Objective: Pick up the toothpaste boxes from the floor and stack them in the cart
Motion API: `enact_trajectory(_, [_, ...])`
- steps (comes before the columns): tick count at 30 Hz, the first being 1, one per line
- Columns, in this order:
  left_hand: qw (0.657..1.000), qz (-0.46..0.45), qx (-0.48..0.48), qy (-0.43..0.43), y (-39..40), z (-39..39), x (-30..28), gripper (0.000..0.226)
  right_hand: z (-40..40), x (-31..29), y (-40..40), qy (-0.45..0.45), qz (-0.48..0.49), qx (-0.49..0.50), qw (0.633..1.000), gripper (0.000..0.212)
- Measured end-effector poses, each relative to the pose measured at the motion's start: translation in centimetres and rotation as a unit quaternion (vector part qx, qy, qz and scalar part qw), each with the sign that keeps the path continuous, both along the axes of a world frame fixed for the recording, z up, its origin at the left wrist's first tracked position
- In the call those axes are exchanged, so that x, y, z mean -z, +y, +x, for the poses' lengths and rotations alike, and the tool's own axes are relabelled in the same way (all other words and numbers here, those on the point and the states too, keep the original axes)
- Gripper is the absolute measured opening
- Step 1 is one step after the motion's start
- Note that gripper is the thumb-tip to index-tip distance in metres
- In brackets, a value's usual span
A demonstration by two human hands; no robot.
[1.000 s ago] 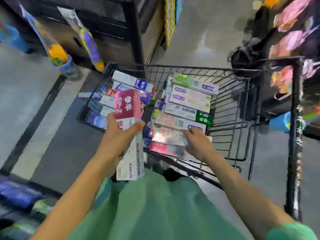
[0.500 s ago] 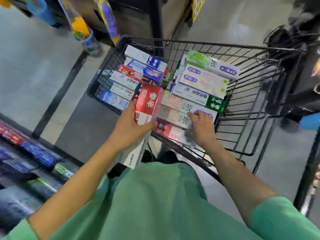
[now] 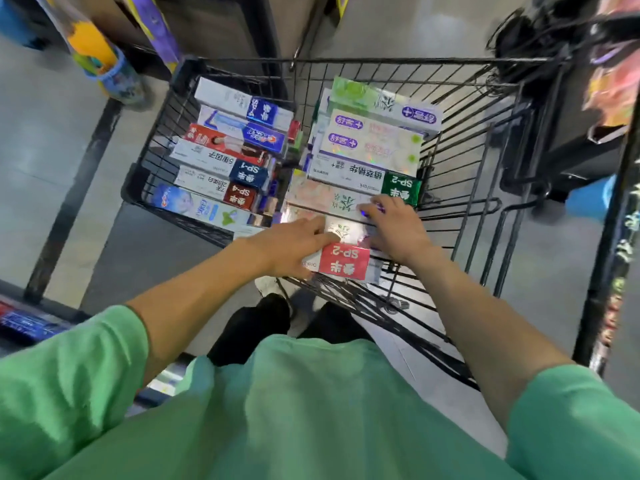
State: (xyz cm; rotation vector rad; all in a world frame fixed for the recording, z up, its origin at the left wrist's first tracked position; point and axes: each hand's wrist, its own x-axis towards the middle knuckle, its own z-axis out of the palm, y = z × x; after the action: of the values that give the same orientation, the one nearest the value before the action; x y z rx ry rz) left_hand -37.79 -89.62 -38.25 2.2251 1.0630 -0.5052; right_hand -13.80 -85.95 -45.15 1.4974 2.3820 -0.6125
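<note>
- A black wire shopping cart (image 3: 464, 188) stands on a grey floor (image 3: 52, 161), seen from above by a person in a green short-sleeved top (image 3: 284, 410).
- Inside the cart, long cardboard toothpaste boxes lie flat in two rows, each box set crosswise.
- The row on the cart's left side (image 3: 221, 168) holds white, blue and red boxes, some marked SP-1 and SP-4.
- The row on the cart's right side (image 3: 367, 150) holds pale green, cream and white boxes; one of them has a dark green end marked SP-2 (image 3: 400, 188).
- A white box with a red end panel marked SP-2 (image 3: 343, 261) lies at the near end of the cart's right row, close to the cart's near rim.
- The left hand (image 3: 294, 247) rests on this red-ended box, palm down, fingers stretched over its left part and pressing on it rather than wrapped around it.
- The right hand (image 3: 394, 230) lies flat and spread on the pale boxes just beyond the red-ended box, near the cart's right wall, fingertips on a cream box with a leaf print (image 3: 332, 199); it grips nothing.
- Left of the cart, near its far corner, a blue cup-shaped holder with colourful items (image 3: 114, 74) stands on the floor.
- Further boxes lie at the picture's lower left edge, blurred.
</note>
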Motion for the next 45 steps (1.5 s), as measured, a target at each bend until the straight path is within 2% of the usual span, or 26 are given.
enact_trajectory(3, [0.999, -0.012, 0.041, 0.0, 0.3, 1.3, 2.8, 0.087, 0.2, 0.6, -0.1, 0.005, 0.002, 0.008, 1.0, 0.074])
enact_trajectory(7, [0.996, 0.035, 0.076, -0.022, -0.9, 2.5, 5.1, 0.081, 0.2, 1.0, -0.2, 0.007, 0.024, 0.01, 1.0, 0.068])
enact_trajectory(11, [0.993, 0.073, 0.093, -0.005, -1.3, 3.2, 5.9, 0.071, 0.0, 1.2, -0.8, 0.011, 0.025, 0.012, 1.0, 0.068])
enact_trajectory(15, [0.994, 0.084, 0.067, -0.022, -1.4, 3.5, 6.6, 0.064, -0.1, 1.1, -0.8, 0.003, 0.014, 0.016, 1.0, 0.071])
enact_trajectory(20, [0.99, 0.136, -0.024, -0.037, -0.7, 3.0, 6.0, 0.054, -0.2, 0.9, -0.8, 0.006, 0.008, 0.017, 1.0, 0.072])
enact_trajectory(26, [0.97, 0.198, -0.131, 0.044, -0.9, -4.2, 5.5, 0.064, -0.9, 0.8, -2.0, 0.002, -0.009, 0.048, 0.999, 0.067])
enact_trajectory(30, [0.958, 0.218, -0.174, 0.067, -0.6, -6.9, 3.4, 0.065, -4.1, -0.3, -3.2, 0.035, -0.007, 0.094, 0.995, 0.051])
enact_trajectory(33, [0.941, 0.258, -0.21, 0.067, -0.3, -9.0, 1.1, 0.063, -7.0, -1.8, -3.0, 0.05, -0.024, 0.108, 0.993, 0.055])
enact_trajectory(36, [0.933, 0.274, -0.221, 0.072, 0.0, -12.1, -0.6, 0.063, -10.0, -3.5, -2.2, 0.071, 0.004, 0.112, 0.991, 0.058])
enact_trajectory(41, [0.921, 0.321, -0.21, 0.071, -0.5, -21.3, -1.8, 0.067, -17.9, -6.5, 0.1, 0.079, 0.055, 0.107, 0.99, 0.059])
enact_trajectory(45, [0.905, 0.328, -0.241, 0.123, -1.2, -32.5, -4.6, 0.068, -29.0, -8.4, 0.7, 0.091, 0.078, 0.086, 0.989, 0.064])
